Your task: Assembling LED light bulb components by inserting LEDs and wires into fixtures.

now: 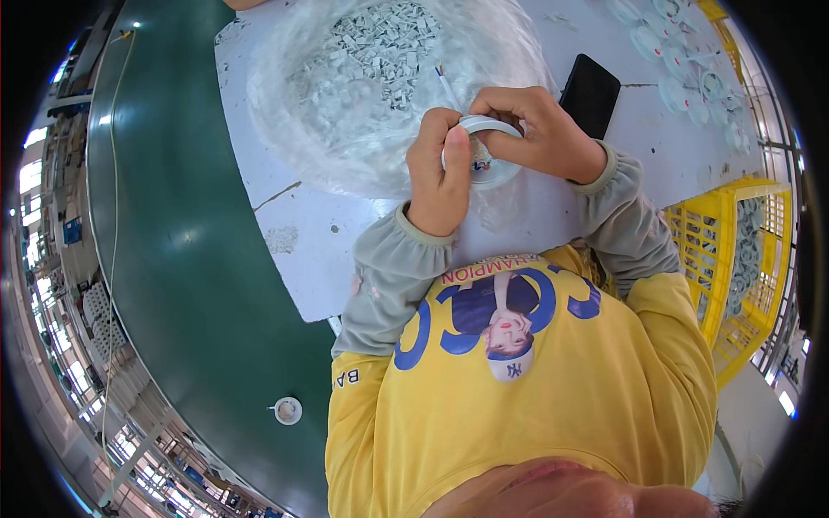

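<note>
Both my hands grip a round white plastic housing (495,177) above the near part of the white table. My left hand (438,168) pinches its left side, thumb pressed along the rim. Curled around its upper right edge is my right hand (546,129), thumb tucked toward the inside. Small coloured bits, perhaps wires, show within the housing between the hands. A white cable (445,85) with bare-looking coloured wire ends sticks up beyond my left fingers. Just past my hands spreads a see-through plastic bag (294,129) holding a heap of small white parts (384,52).
A black phone (591,95) lies right of my right hand. Several round white pieces with cables (682,60) cover the table's far right. Yellow crates (734,259) with parts stand at the right. On the green surface (216,345) at left sits a small round white piece (287,411).
</note>
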